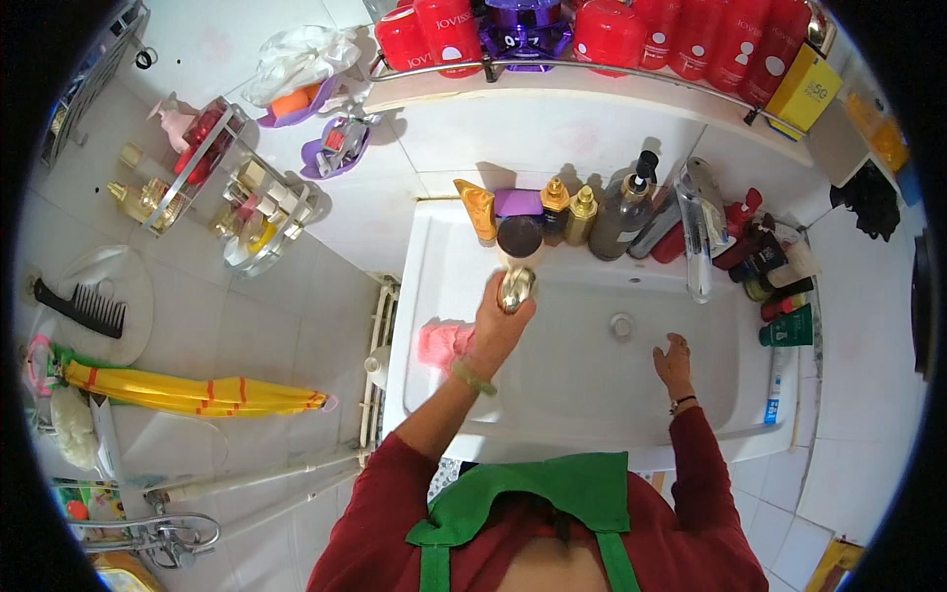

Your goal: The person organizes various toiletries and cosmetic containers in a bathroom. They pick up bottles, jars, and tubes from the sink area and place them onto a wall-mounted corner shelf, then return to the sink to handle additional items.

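My left hand (497, 329) is closed around a shiny gold cap or small container (516, 288) above the left part of the white sink (436, 414). Just beyond it shows a pale jar with a dark round top (519, 237); whether the two are joined cannot be told. A pink cloth (444, 346) lies on the sink's left ledge, beside my left wrist. Over the right half of the basin, my right hand (673, 362) hangs with fingers apart and holds nothing. The round drain (622, 326) lies between the hands, and the chrome faucet (698, 237) stands beyond my right hand.
Along the back ledge stand an orange tube (477, 211), gold-capped bottles (581, 214) and a dark pump bottle (624, 211). Tubes, including a green one (788, 328), line the right ledge. A railed shelf (592, 92) of red bottles overhangs the back. A folded yellow umbrella (196, 388) hangs left.
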`<action>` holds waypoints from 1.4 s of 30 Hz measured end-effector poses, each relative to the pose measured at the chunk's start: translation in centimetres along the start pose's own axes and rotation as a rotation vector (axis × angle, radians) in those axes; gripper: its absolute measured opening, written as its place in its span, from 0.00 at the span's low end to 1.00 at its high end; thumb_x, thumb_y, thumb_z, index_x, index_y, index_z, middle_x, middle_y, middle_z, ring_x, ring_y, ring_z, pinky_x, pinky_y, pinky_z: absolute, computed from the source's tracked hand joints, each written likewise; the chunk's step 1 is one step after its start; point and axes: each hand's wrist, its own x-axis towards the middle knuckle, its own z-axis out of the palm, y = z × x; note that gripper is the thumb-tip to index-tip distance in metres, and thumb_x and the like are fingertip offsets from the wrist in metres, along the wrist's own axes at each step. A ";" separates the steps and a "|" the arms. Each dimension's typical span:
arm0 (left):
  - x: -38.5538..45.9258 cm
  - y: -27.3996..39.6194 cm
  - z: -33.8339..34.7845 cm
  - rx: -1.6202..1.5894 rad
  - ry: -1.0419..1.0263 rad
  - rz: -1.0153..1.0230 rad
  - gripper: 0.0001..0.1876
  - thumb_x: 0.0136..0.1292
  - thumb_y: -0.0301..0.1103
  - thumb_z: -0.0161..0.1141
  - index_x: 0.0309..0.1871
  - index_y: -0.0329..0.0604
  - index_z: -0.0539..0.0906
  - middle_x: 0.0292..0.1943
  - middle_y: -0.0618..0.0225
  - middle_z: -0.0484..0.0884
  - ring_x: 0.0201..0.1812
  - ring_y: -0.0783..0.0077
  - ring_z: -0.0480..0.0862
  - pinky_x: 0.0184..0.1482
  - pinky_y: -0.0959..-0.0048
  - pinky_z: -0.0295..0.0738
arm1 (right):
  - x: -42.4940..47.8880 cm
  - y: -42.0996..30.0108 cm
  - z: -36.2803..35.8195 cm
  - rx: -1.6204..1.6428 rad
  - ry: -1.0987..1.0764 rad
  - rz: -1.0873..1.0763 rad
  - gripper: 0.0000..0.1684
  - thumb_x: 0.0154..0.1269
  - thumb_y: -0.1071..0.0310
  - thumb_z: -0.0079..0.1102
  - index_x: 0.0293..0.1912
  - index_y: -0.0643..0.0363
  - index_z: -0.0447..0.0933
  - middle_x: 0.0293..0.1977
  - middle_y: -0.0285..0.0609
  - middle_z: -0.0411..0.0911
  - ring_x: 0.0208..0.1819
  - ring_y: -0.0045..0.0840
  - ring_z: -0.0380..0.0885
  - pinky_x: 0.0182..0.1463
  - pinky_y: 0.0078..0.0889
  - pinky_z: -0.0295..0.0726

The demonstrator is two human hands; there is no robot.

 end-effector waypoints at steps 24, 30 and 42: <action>-7.3 -12.9 9.6 -0.560 -0.401 -0.992 0.22 0.59 0.52 0.55 0.47 0.47 0.73 0.42 0.65 0.77 0.42 0.65 0.78 0.40 0.58 0.78 | -1.3 -4.9 1.6 1.850 -0.803 0.426 0.14 0.64 0.63 0.51 0.43 0.63 0.75 0.38 0.40 0.76 0.43 0.26 0.73 0.47 0.25 0.71; -7.9 -11.3 9.4 -0.756 -0.551 -0.952 0.20 0.61 0.55 0.51 0.45 0.50 0.73 0.36 0.69 0.76 0.37 0.70 0.78 0.34 0.66 0.77 | -4.3 -12.3 -2.8 0.980 -0.327 0.037 0.21 0.68 0.55 0.46 0.50 0.62 0.72 0.44 0.37 0.75 0.47 0.22 0.73 0.50 0.28 0.71; -8.5 -0.3 8.1 -1.068 -0.377 -1.128 0.23 0.66 0.59 0.40 0.41 0.51 0.74 0.35 0.68 0.76 0.40 0.68 0.77 0.38 0.63 0.76 | -7.1 -18.9 -6.4 0.785 0.067 -0.463 0.23 0.60 0.69 0.54 0.55 0.65 0.65 0.54 0.50 0.67 0.56 0.38 0.68 0.60 0.38 0.67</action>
